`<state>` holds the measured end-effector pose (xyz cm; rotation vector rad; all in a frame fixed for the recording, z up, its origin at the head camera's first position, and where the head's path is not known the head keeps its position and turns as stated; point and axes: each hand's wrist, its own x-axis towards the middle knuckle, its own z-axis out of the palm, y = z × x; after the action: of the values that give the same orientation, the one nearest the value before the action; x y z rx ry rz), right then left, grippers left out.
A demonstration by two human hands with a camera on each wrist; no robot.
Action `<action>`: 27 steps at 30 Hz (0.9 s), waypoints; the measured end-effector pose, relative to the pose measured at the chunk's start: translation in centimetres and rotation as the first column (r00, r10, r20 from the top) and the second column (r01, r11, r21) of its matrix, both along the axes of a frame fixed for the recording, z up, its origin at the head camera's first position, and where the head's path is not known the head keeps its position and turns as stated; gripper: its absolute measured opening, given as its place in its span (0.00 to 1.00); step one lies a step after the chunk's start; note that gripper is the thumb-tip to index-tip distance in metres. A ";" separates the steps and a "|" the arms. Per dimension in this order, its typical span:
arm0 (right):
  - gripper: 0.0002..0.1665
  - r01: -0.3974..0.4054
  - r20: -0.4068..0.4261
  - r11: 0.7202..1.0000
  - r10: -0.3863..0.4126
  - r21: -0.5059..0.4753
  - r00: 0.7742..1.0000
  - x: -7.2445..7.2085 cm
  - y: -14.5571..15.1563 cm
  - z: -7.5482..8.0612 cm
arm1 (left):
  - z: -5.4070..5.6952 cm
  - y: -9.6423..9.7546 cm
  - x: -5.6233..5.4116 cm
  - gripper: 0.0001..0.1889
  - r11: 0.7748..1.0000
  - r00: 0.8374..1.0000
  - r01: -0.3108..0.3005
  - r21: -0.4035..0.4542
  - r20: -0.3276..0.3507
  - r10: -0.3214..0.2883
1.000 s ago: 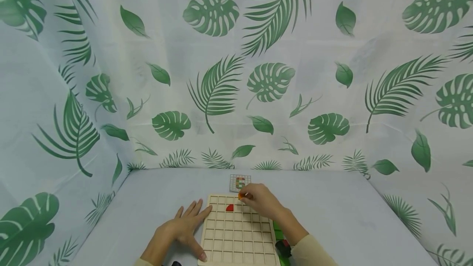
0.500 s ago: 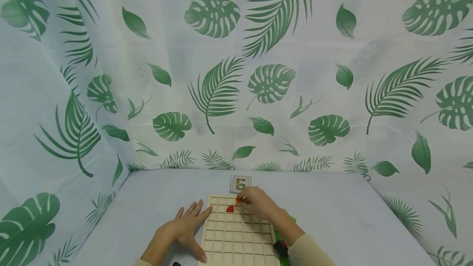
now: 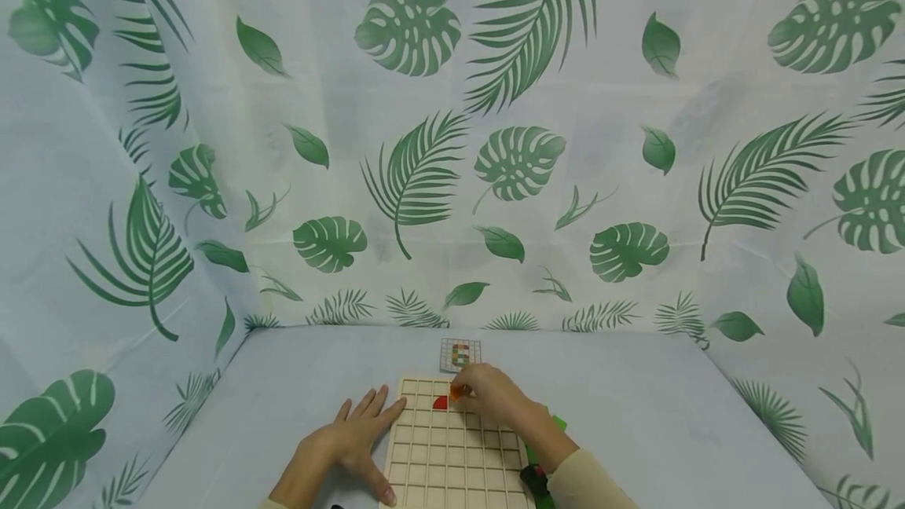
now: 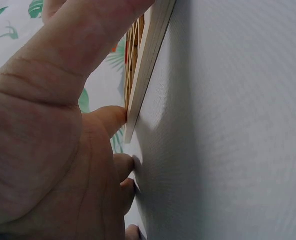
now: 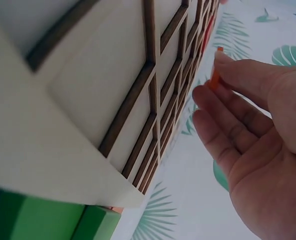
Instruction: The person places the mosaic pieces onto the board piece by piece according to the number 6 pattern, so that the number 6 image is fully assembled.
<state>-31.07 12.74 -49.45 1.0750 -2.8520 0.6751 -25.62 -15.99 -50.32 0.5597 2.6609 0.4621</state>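
My right hand (image 3: 492,393) pinches a small orange tile (image 5: 215,75) between thumb and fingers, just over the upper part of a wooden grid board (image 3: 438,454). A red quarter-round piece (image 3: 441,403) lies in a cell near the board's top, immediately left of the orange tile. Along the board's left edge my left hand (image 3: 353,438) lies spread, thumb and index finger touching the rim. In the left wrist view the thumb (image 4: 73,45) and a fingertip meet the side of the board (image 4: 147,65); the other fingertips rest on the white cloth.
Behind the board lies a small gridded card (image 3: 460,353) with a coloured figure. A green tray (image 3: 558,422) sits against the board's right side, partly hidden by the right forearm. A leaf-patterned curtain (image 3: 438,258) stands behind the white table surface (image 3: 636,415).
The right hand has moved slightly left and down toward the red piece with the orange tile in its fingers. The left hand stays in place. The view has tipped up a little.
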 end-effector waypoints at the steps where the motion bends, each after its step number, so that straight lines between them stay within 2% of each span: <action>1: 0.05 0.001 0.006 1.000 -0.001 0.005 1.000 0.0 0.0 -0.1 | -0.1 0.0 0.0 0.74 1.000 1.000 0.001 -0.001 0.001 -0.001; 8: 0.05 -0.013 0.012 1.000 0.013 0.004 1.000 -0.1 -0.2 -0.5 | -0.5 0.0 -0.1 0.75 1.000 1.000 0.004 0.018 0.007 -0.004; 12: 0.06 -0.029 0.018 1.000 0.029 0.004 0.999 -0.2 -0.3 -0.5 | -0.4 0.0 0.0 0.75 1.000 1.000 0.004 0.028 0.012 -0.005; 20: 0.06 -0.038 -0.022 0.998 0.040 0.059 0.999 -0.3 -0.5 -0.4 | 0.0 0.0 0.2 0.74 1.000 1.000 0.000 0.023 0.005 -0.001; 27: 0.07 -0.020 0.001 0.998 0.020 0.062 1.000 -0.3 -0.5 -0.6 | -0.2 0.0 0.0 0.74 1.000 1.000 0.002 0.010 0.002 -0.002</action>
<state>-31.34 12.24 -50.06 1.1135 -2.8846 0.5917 -25.62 -16.00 -50.49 0.5641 2.6571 0.4754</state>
